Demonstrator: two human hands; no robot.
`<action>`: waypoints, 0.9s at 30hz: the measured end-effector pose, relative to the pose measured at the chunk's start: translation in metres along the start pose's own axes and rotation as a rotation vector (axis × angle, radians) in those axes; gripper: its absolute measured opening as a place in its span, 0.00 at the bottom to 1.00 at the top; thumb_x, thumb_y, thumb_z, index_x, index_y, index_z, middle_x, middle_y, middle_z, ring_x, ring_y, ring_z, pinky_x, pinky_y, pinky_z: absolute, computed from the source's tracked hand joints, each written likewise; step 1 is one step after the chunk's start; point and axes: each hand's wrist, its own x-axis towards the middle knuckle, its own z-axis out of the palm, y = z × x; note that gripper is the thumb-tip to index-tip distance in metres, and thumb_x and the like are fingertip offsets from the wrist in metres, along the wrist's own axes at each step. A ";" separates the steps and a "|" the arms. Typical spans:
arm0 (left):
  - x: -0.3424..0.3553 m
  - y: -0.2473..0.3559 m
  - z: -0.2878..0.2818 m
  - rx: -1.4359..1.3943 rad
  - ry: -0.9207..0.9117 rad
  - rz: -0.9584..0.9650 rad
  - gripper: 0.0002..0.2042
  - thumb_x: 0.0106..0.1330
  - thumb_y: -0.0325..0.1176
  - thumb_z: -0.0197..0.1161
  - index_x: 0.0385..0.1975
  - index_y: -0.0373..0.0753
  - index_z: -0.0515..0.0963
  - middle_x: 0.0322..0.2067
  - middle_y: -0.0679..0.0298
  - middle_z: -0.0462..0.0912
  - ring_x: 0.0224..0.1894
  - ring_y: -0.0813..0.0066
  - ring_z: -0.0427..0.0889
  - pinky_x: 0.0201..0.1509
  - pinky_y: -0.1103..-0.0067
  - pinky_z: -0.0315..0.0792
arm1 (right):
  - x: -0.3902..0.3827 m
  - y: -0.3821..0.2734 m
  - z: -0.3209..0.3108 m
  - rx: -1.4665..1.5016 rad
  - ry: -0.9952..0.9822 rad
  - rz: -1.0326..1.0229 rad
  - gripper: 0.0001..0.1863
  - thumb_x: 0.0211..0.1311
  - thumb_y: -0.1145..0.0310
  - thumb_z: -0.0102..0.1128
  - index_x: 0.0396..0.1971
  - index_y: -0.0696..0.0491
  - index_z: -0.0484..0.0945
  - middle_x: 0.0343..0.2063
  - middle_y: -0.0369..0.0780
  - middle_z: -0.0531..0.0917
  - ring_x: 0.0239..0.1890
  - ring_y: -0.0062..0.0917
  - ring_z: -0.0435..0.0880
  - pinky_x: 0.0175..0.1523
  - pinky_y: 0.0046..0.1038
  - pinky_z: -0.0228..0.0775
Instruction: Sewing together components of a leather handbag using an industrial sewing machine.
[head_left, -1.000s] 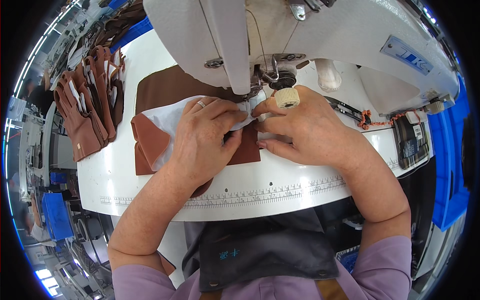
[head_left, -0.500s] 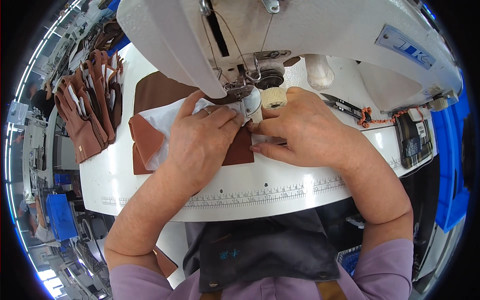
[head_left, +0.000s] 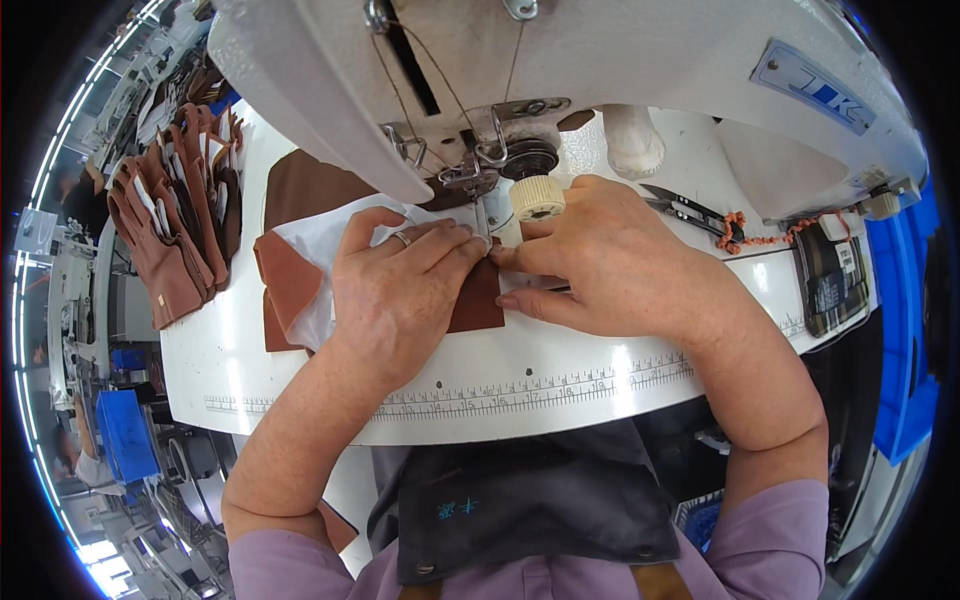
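Observation:
Brown leather with a white lining [head_left: 345,222] lies under the sewing machine's needle area [head_left: 478,185], and its folded brown flap [head_left: 287,277] sticks out at the left. My left hand [head_left: 405,285] is over it, fingers bent and gathered at the edge beside the presser foot; its thumb is hidden. At the right edge of the leather piece [head_left: 480,308], my right hand [head_left: 605,255] has thumb and forefinger closed on the border, close to the left fingertips. A cream knurled knob [head_left: 538,198] is just above the right hand. Exactly where the needle meets the work is hidden.
A stack of brown leather pieces [head_left: 180,225] stands at the left of the white table. Thread snips [head_left: 690,210] with an orange cord lie right of my right hand, near a dark checked pouch [head_left: 832,270]. A printed ruler [head_left: 520,400] runs along the front edge.
My left pinky and ring finger have drawn in slightly over the lining. The machine head appears a little further left and lower in view. Both hands stay on the leather piece.

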 end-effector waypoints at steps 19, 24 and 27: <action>-0.002 -0.002 0.001 0.000 -0.024 0.030 0.10 0.59 0.27 0.66 0.40 0.41 0.87 0.43 0.67 0.88 0.46 0.74 0.88 0.61 0.68 0.70 | 0.004 0.001 0.006 -0.107 0.082 0.054 0.14 0.54 0.63 0.72 0.42 0.48 0.88 0.37 0.36 0.85 0.31 0.37 0.80 0.38 0.38 0.74; -0.003 -0.003 0.002 -0.014 -0.005 0.032 0.10 0.59 0.27 0.65 0.40 0.41 0.87 0.42 0.68 0.88 0.45 0.75 0.88 0.61 0.68 0.70 | 0.005 0.003 0.006 -0.105 0.065 0.047 0.13 0.54 0.64 0.72 0.41 0.48 0.88 0.33 0.36 0.83 0.30 0.35 0.81 0.36 0.37 0.73; -0.003 -0.006 0.003 -0.013 -0.013 0.038 0.09 0.60 0.28 0.65 0.40 0.41 0.86 0.42 0.69 0.87 0.45 0.76 0.87 0.60 0.68 0.70 | 0.006 0.003 0.007 -0.100 0.069 0.055 0.13 0.54 0.64 0.72 0.40 0.49 0.88 0.33 0.36 0.82 0.30 0.35 0.81 0.36 0.37 0.73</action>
